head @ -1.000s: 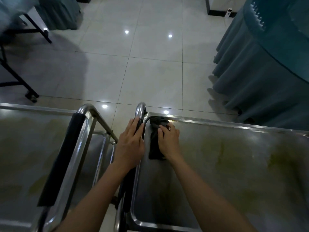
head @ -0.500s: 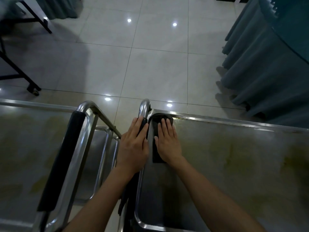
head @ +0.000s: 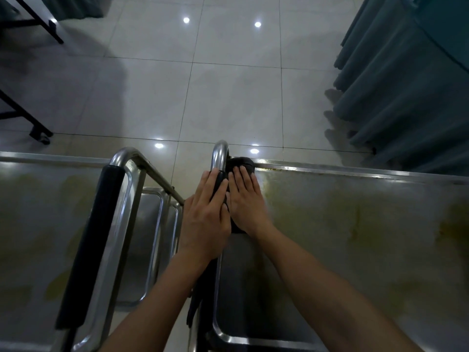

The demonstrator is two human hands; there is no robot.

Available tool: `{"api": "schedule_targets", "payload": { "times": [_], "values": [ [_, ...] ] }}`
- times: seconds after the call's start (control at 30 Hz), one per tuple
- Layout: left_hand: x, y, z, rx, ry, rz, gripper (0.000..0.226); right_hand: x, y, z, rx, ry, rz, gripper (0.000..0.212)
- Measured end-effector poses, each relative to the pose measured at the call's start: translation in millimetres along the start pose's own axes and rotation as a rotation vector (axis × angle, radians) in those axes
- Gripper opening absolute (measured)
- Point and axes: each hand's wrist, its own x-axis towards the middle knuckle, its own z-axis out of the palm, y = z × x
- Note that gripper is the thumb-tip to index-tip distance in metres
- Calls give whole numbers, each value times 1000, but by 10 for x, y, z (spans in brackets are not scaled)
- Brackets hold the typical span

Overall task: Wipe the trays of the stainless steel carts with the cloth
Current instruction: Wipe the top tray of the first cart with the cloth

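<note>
A dark cloth (head: pixel 241 163) lies in the far left corner of the right cart's steel tray (head: pixel 342 224). My right hand (head: pixel 245 199) presses flat on it, fingers straight and pointing away from me. Most of the cloth is hidden under that hand. My left hand (head: pixel 205 217) lies flat on the black-padded handle bar at the tray's left edge, touching the right hand. The tray's surface shows yellowish stains.
A second steel cart (head: pixel 38 224) with a black-padded handle (head: pixel 91 240) stands close on the left, its lower tray (head: pixel 149 240) showing in the gap. A teal skirted table (head: pixel 406 97) stands far right. Black table legs (head: pixel 30 123) are far left on the tiled floor.
My right hand has flattened out and slid the cloth farther into the far left corner. My left hand has shifted forward along the handle bar with it.
</note>
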Motion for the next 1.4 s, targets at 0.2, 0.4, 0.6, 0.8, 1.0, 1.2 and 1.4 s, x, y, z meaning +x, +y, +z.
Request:
{"api": "schedule_targets", "payload": {
  "times": [0.2,0.4,0.6,0.8,1.0,1.2,1.4],
  "values": [
    [-4,-13,10,66,-28,30,55,-42,31,-76,12,-19,68,63],
    [3,40,-13,223,-107,52,61,-150,293,-99,-22,4,120,64],
    [30,152,-98,405,-162,97,60,-409,806,-154,-30,1,158,62],
    [49,336,-89,515,-251,160,58,-613,1281,-189,-22,2,176,62],
    [79,897,242,373,-299,218,45,-821,1750,-203,34,14,233,64],
    [81,1480,682,233,-358,225,42,-1069,2311,-205,32,13,301,65],
    [85,1805,956,204,-390,243,42,-1280,2738,-225,45,31,320,63]
  ]
}}
